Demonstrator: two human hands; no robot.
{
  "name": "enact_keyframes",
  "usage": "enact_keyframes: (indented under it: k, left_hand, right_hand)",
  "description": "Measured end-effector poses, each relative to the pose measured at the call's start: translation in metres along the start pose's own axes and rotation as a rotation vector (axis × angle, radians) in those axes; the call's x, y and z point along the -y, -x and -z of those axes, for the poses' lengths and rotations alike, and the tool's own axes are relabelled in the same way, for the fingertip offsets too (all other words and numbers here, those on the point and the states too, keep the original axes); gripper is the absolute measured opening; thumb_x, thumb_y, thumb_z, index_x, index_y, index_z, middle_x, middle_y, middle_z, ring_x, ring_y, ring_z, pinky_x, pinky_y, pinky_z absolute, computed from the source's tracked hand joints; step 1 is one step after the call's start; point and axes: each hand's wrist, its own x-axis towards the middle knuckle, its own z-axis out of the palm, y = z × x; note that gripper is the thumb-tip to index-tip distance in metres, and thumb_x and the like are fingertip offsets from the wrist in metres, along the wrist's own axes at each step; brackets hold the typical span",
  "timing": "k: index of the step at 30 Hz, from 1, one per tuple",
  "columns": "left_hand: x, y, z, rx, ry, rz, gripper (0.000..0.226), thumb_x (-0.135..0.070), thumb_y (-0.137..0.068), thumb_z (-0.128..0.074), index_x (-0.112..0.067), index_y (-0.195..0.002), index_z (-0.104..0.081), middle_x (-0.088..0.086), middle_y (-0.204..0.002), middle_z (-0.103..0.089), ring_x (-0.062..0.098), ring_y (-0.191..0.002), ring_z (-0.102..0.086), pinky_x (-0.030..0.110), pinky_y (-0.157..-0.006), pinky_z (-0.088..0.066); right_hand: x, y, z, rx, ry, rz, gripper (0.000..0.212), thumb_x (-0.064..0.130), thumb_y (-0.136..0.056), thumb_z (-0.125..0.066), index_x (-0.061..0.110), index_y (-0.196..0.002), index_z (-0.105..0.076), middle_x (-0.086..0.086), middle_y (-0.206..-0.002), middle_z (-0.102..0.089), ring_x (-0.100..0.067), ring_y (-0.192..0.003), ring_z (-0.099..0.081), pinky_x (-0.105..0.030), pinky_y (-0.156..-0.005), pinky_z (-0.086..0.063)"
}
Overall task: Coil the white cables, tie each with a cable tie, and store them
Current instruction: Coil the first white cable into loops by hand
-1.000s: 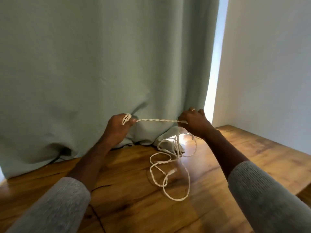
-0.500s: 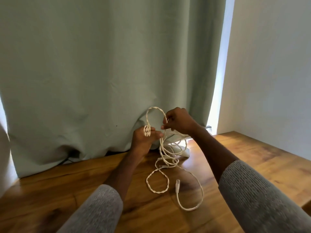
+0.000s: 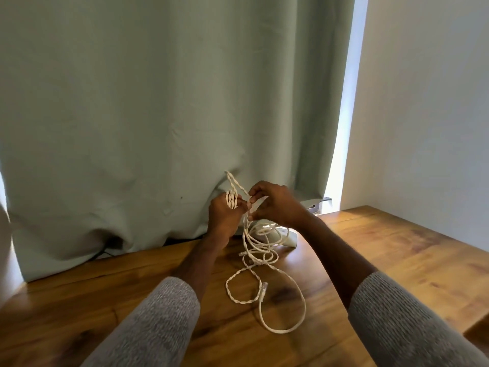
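At frame centre, the left hand (image 3: 225,217) gripped several finished turns of the white twisted cable (image 3: 239,284), while the right hand (image 3: 275,205) pinched the next loop. The slack lay tangled on the wooden table (image 3: 383,260) below. Even-sized loops, fed slowly, would likely avoid snags.

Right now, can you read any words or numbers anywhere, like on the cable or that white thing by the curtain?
No readable text: there are no words, numbers or signs to read in this view.
White cable: plain twisted cord, no print visible.
Cable plug: too small to show any marking.
White object behind the cable, at the curtain's foot: no label visible.
Wooden table: bare wood grain only.
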Motion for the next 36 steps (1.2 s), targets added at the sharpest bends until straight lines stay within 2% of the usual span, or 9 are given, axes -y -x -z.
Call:
enact_keyframes:
  k: [6, 9, 13, 16, 20, 26, 28, 33, 36]
  left_hand:
    - [-0.023, -0.014, 0.017, -0.016, 0.457, 0.168, 0.012, -0.004, -0.086, -0.072, 0.003, -0.096, -0.071, 0.003, -0.065, -0.057, 0.007, -0.044, -0.041, 0.018, -0.039, -0.033]
    - [-0.027, -0.019, 0.024, 0.031, 0.560, 0.171, 0.018, -0.002, -0.089, -0.067, 0.009, -0.103, -0.068, -0.002, -0.059, -0.061, 0.004, -0.040, -0.036, 0.017, -0.038, -0.029]
    - [-0.028, -0.018, 0.019, 0.085, 0.622, 0.195, 0.024, -0.001, -0.091, -0.065, 0.014, -0.110, -0.064, -0.007, -0.047, -0.051, 0.005, -0.039, -0.034, 0.019, -0.039, -0.027]
    - [-0.034, -0.017, 0.017, 0.091, 0.685, 0.209, 0.022, 0.000, -0.092, -0.063, 0.014, -0.108, -0.064, -0.007, -0.044, -0.048, 0.006, -0.039, -0.033, 0.021, -0.041, -0.026]
    - [-0.038, -0.026, 0.032, 0.057, 0.702, 0.152, 0.019, 0.003, -0.089, -0.063, 0.014, -0.105, -0.064, -0.006, -0.043, -0.051, 0.005, -0.036, -0.034, 0.020, -0.039, -0.026]
    - [-0.026, -0.039, 0.054, -0.084, 0.766, 0.162, 0.010, 0.003, -0.088, -0.065, 0.009, -0.096, -0.067, 0.000, -0.056, -0.064, 0.004, -0.035, -0.035, 0.019, -0.038, -0.027]
    - [-0.025, -0.035, 0.056, -0.080, 0.756, 0.181, 0.011, 0.002, -0.089, -0.065, 0.008, -0.097, -0.068, -0.001, -0.056, -0.065, 0.005, -0.036, -0.034, 0.020, -0.040, -0.026]
    - [-0.017, -0.027, 0.064, 0.055, 0.469, 0.176, 0.014, -0.012, -0.092, -0.067, 0.001, -0.088, -0.072, 0.006, -0.070, -0.071, 0.006, -0.035, -0.033, 0.021, -0.040, -0.026]
    - [-0.004, -0.028, 0.077, 0.085, 0.271, 0.185, 0.023, -0.017, -0.092, -0.069, -0.003, -0.073, -0.068, 0.009, -0.061, -0.066, 0.011, -0.036, -0.033, 0.019, -0.040, -0.025]
  right_hand:
    - [-0.054, 0.024, -0.005, 0.212, 0.472, -0.139, 0.036, 0.024, -0.079, -0.084, 0.022, -0.110, -0.065, -0.003, -0.119, -0.066, -0.024, -0.107, -0.062, -0.039, -0.086, -0.054]
    - [-0.055, 0.029, -0.008, 0.066, 0.546, -0.149, 0.027, 0.016, -0.080, -0.083, 0.020, -0.104, -0.071, -0.003, -0.123, -0.058, -0.024, -0.109, -0.060, -0.040, -0.086, -0.055]
    - [-0.016, 0.014, -0.018, -0.211, 0.185, 0.016, 0.033, 0.017, -0.079, -0.082, 0.014, -0.109, -0.068, -0.004, -0.110, -0.058, -0.014, -0.089, -0.055, -0.019, -0.073, -0.043]
    - [0.000, 0.001, -0.027, -0.002, 0.146, -0.018, 0.030, 0.021, -0.089, -0.075, 0.011, -0.117, -0.069, -0.008, -0.101, -0.071, -0.017, -0.082, -0.064, -0.029, -0.078, -0.053]
    - [-0.010, -0.016, -0.015, -0.039, 0.183, -0.125, 0.015, 0.022, -0.095, -0.069, 0.009, -0.099, -0.076, -0.012, -0.088, -0.074, -0.027, -0.077, -0.070, -0.047, -0.080, -0.060]
    - [0.018, -0.059, 0.040, -0.232, 0.357, 0.083, 0.020, 0.027, -0.094, -0.070, 0.009, -0.100, -0.076, -0.005, -0.087, -0.065, -0.017, -0.077, -0.053, -0.023, -0.068, -0.035]
    - [0.016, -0.063, 0.040, -0.127, 0.404, 0.077, 0.021, 0.027, -0.094, -0.070, 0.009, -0.102, -0.077, -0.008, -0.092, -0.070, -0.020, -0.081, -0.059, -0.025, -0.071, -0.036]
    - [-0.006, -0.059, 0.048, -0.452, 0.285, 0.126, 0.015, 0.028, -0.087, -0.077, 0.014, -0.091, -0.079, -0.001, -0.085, -0.064, -0.018, -0.076, -0.059, -0.026, -0.071, -0.040]
    - [-0.016, -0.051, 0.054, -0.350, 0.332, 0.040, 0.019, 0.040, -0.092, -0.068, 0.022, -0.088, -0.074, 0.000, -0.077, -0.069, -0.024, -0.069, -0.064, -0.038, -0.068, -0.056]
